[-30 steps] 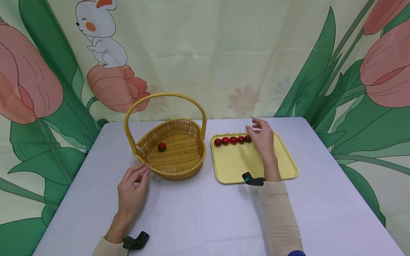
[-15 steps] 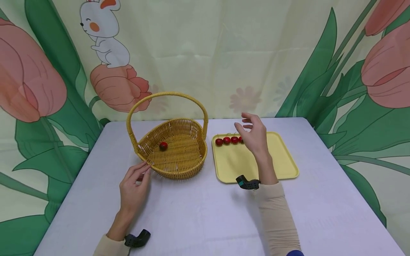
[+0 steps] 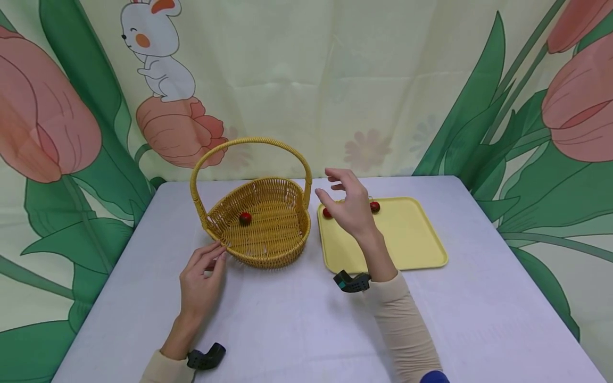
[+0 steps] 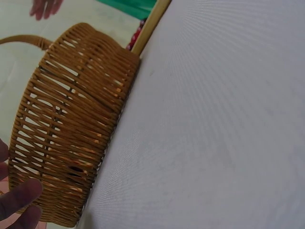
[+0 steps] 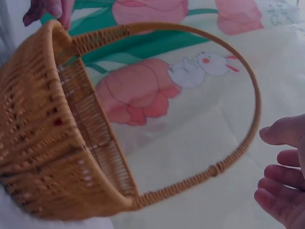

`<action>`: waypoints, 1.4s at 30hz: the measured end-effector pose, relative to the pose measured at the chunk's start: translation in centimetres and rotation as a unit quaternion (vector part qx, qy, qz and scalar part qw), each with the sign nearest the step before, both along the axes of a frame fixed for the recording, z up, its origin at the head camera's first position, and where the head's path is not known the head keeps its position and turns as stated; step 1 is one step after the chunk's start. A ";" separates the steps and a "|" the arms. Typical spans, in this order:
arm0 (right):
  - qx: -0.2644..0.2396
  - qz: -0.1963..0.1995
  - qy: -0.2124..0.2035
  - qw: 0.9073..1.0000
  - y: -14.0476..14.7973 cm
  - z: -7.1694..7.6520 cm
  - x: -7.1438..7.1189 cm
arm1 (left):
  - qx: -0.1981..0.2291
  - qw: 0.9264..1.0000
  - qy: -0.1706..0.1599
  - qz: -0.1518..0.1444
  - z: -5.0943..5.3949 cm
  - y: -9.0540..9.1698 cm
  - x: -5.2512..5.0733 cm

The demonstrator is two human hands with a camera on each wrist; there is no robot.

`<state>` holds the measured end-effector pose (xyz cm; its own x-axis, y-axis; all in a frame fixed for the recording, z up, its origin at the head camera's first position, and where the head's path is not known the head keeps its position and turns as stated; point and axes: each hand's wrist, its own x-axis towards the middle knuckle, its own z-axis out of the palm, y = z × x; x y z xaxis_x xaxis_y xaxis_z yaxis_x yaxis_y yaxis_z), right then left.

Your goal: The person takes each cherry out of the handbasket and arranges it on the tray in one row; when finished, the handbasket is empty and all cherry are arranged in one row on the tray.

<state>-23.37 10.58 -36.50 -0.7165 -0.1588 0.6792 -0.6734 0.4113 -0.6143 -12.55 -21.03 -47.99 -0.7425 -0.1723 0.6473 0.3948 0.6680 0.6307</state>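
Note:
My left hand [image 3: 201, 279] holds the near left rim of the wicker basket [image 3: 268, 260], its fingertips [image 4: 28, 191] at the weave in the left wrist view. One dark red cherry [image 3: 245, 218] lies inside the basket. My right hand [image 3: 351, 205] is raised over the left part of the yellow tray [image 3: 392, 244], fingers spread and nothing between them. In the right wrist view it is beside the basket handle [image 5: 257, 105]. Two cherries show on the tray, one left of the hand [image 3: 327, 213] and one right of it [image 3: 375, 207]; the hand hides the space between.
A white cloth [image 3: 287, 324] covers the table. Behind it hangs a backdrop [image 3: 306, 80] printed with tulips and a rabbit. The basket's tall arched handle [image 3: 258, 140] rises between my right hand and the basket's inside. Black cameras are strapped to both wrists.
My right hand has moved left across the tray toward the basket, covering most of the cherry row and uncovering a cherry on its right. My left hand stays at the basket rim.

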 end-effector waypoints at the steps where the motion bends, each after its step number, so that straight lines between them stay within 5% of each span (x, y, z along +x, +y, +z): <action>1: 0.003 0.007 0.004 1.000 -0.4 0.0 0.0 | 0.000 1.000 -0.003 0.000 0.0 0.0 0.0; 9: 0.017 0.064 0.004 0.998 -3.9 -0.6 -0.3 | -0.002 1.000 0.001 0.003 -0.2 -0.1 -0.1; 24: 0.073 0.101 -0.075 0.989 -9.7 -2.3 -2.2 | -0.005 1.000 -0.005 0.003 0.0 0.0 -0.1; 42: 0.205 0.097 -0.205 0.952 -14.7 -4.7 -4.2 | -0.009 1.000 0.004 0.001 -0.2 -0.1 -0.2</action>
<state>-27.60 -4.11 -41.23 -0.8388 -0.5060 0.2010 -0.4986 0.5654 -0.6571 -12.72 -21.16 -48.14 -0.7375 -0.1612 0.6558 0.3983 0.6804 0.6152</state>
